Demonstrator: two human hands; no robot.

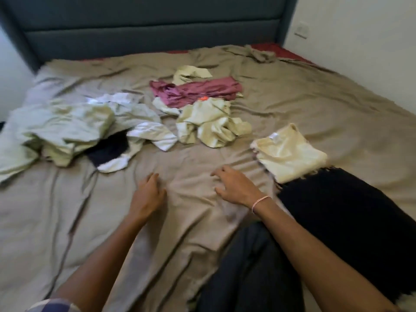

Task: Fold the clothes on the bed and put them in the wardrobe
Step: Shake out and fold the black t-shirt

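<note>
Right hand (pixel 234 188) near folded top (pixel 290 154)

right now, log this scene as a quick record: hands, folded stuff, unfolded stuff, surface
left hand: over the bare sheet, fingers loosely curled, holds nothing
right hand: over the sheet, fingers spread, holds nothing; bracelet on the wrist
folded: cream top, right of the hands, against a dark cloth
unfolded: green pile at left; cream pile mid-bed; maroon garment behind it
surface: taupe sheet, wrinkled
</note>
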